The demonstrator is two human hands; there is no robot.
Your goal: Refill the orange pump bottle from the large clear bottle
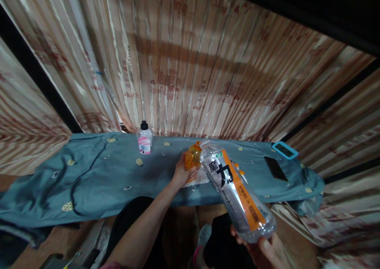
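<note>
My right hand (264, 245) grips the base of a large clear plastic bottle (237, 197) with an orange and white label. The bottle lies at a slant, its capless neck pointing up and to the left. My left hand (181, 174) is wrapped around a small translucent orange container (192, 157), whose exact kind I cannot make out. The bottle's neck meets or overlaps the top of this container; contact is unclear. Under them on the cloth lies a white sheet with a scalloped edge (203, 177), partly hidden by the bottle and my left hand.
A blue-green cloth with yellow prints (97, 174) covers the narrow table. On it stand a small clear bottle with a black cap and pink label (145, 140), a dark phone (276, 168) and a blue-framed device (285, 150). A pleated beige curtain (178, 63) hangs behind.
</note>
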